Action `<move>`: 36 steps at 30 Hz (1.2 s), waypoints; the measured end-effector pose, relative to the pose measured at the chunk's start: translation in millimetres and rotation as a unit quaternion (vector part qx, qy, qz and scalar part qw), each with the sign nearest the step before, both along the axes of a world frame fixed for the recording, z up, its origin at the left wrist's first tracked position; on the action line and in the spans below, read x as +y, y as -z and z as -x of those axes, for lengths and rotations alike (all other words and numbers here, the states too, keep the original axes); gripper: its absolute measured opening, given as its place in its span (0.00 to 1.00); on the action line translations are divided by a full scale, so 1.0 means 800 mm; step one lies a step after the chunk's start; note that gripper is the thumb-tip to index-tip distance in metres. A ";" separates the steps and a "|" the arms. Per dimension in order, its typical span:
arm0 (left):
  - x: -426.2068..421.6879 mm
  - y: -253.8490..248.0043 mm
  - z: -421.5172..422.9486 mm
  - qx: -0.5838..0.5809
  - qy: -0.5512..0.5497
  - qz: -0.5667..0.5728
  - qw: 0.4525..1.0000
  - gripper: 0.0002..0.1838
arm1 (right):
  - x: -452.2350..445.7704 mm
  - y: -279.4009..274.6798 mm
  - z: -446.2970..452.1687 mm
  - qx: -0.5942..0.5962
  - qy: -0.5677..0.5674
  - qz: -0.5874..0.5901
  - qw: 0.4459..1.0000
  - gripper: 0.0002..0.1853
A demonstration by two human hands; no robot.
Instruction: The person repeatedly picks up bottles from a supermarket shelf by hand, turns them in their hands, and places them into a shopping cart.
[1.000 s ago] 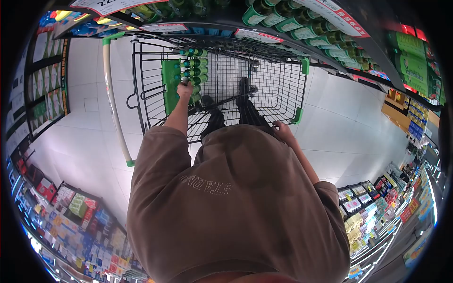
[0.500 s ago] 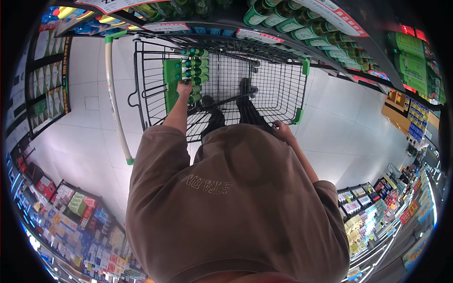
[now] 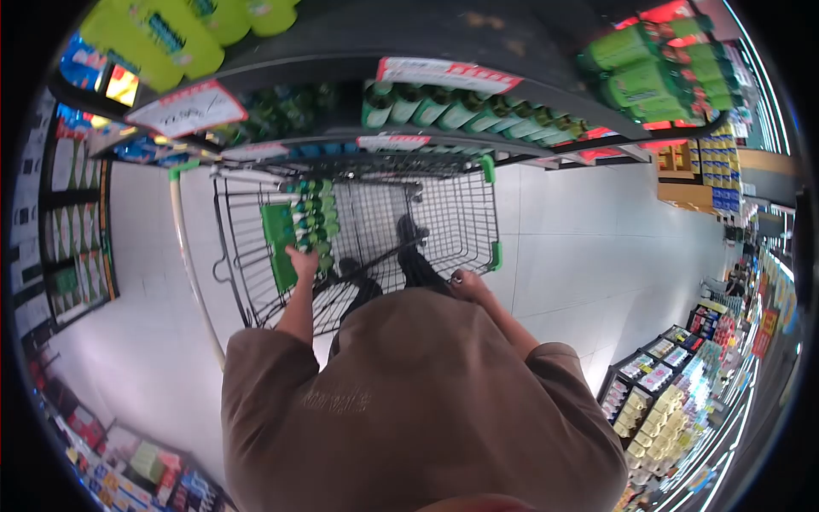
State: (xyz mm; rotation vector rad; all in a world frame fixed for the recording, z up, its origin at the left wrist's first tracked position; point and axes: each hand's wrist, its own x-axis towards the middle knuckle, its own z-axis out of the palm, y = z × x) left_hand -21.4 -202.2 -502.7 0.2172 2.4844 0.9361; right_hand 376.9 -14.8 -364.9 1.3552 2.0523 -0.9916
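A wire shopping cart (image 3: pixel 471 212) with green corners stands crosswise before me. Green bottles (image 3: pixel 314 212) are grouped in rows at its left end, beside a green panel (image 3: pixel 278 243). At the near end of these rows, my left hand (image 3: pixel 302 258) is closed around a green bottle (image 3: pixel 324 258), whose lower part shows beyond the fingers. My right hand (image 3: pixel 467 285) is curled closed in front of my waist, near the cart's near side; what it holds, if anything, is too small to make out.
Beyond the cart runs a dark shelf (image 3: pixel 333 72) with price tags, holding green bottles (image 3: pixel 465 111) and yellow-green packs (image 3: pixel 162 38). Green multipacks (image 3: pixel 648 72) sit at the right. More stocked shelves (image 3: pixel 77 205) stand left, and product displays (image 3: pixel 661 401) lower right.
My view has tilted up, showing more of the shelf; the cart and both hands appear lower and farther left. My left hand stays at the near end of the bottles.
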 end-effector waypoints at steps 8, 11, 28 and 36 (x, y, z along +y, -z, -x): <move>-0.036 -0.059 -0.057 0.039 0.123 0.004 0.992 0.35 | 0.029 -0.028 0.029 0.057 0.021 -0.040 0.997 0.19; -0.050 -0.055 -0.068 0.046 0.166 0.028 0.985 0.33 | 0.064 -0.123 0.071 0.194 0.001 -0.111 0.975 0.16; -0.079 -0.064 -0.091 -0.097 0.260 0.102 0.955 0.15 | 0.329 -0.701 0.160 0.214 -0.172 -0.766 0.581 0.21; -0.113 -0.051 -0.092 -0.125 0.161 0.079 0.976 0.21 | 0.412 -0.727 0.196 -0.014 -0.161 -0.626 0.763 0.28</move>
